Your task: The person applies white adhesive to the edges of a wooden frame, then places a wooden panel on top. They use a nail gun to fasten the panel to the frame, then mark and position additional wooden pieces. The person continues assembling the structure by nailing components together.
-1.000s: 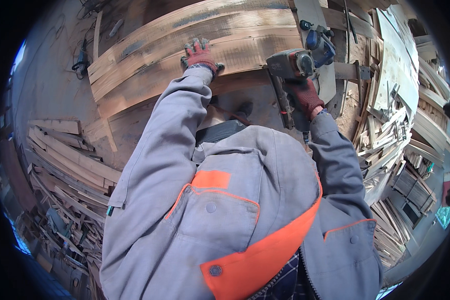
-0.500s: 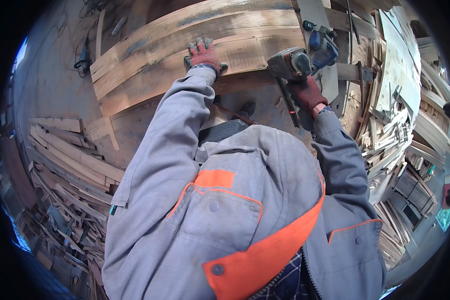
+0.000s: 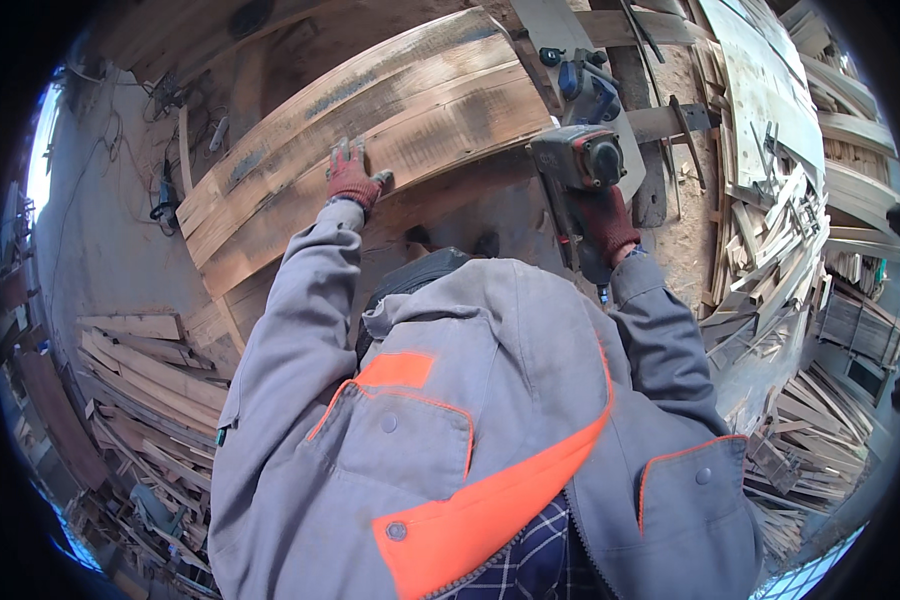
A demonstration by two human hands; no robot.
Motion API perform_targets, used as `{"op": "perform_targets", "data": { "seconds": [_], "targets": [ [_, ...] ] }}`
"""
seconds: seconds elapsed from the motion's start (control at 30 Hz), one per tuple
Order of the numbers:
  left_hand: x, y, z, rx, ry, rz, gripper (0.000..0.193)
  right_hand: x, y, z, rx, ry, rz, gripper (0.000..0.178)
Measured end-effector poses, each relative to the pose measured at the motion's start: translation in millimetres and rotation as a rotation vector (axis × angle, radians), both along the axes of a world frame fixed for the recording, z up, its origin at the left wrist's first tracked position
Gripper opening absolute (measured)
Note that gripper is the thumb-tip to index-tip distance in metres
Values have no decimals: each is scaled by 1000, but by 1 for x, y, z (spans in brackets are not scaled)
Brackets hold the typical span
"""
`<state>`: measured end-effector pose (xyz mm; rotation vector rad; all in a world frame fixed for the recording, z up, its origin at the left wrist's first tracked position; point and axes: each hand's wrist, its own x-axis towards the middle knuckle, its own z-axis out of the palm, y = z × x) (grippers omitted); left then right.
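Note:
My left hand (image 3: 354,182), in a dusty red work glove, lies open with spread fingers on the near part of a wide plank panel (image 3: 450,118). The panel is pale wood with dark rough patches. Just off its near right corner, my right hand (image 3: 608,222), also gloved in red, grips a dark grey power tool (image 3: 575,160) with a round cap and a long flat base. The tool is held on its side, its base toward the left. Part of its handle is hidden by my fingers.
Beyond the tool a blue power tool (image 3: 592,92) rests on a grey board (image 3: 550,22). Stacked wood strips (image 3: 770,270) lie at right, more planks (image 3: 150,365) at lower left. A corded tool (image 3: 165,195) sits on the floor at far left.
The view has shifted. The dark power tool in my right hand has moved rightward and nearer to me, off the panel's corner. My left hand stays flat on the panel.

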<state>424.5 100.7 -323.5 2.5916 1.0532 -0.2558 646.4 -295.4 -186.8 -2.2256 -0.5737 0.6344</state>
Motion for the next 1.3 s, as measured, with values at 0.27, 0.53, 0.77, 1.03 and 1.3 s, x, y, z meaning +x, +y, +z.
{"op": "perform_targets", "data": {
  "seconds": [0.27, 0.53, 0.77, 1.03, 1.3],
  "targets": [
    [-142, -23, 8, 175, 230, 134, 86, -22, -29, -22, 152, 97, -48, 36],
    [-177, -18, 11, 73, 353, 146, 86, -57, 34, -44, 54, 225, 120, 39],
    [-195, 5, 0, 123, 259, -41, 74, -109, 116, -42, 18, 350, 146, 39],
    [-209, 25, -3, 62, 179, -127, 73, -150, 184, -41, -92, 366, 110, 36],
    [-217, 26, -22, 60, 27, -123, 70, -163, 207, -37, -257, 295, 91, 37]
  ]
}}
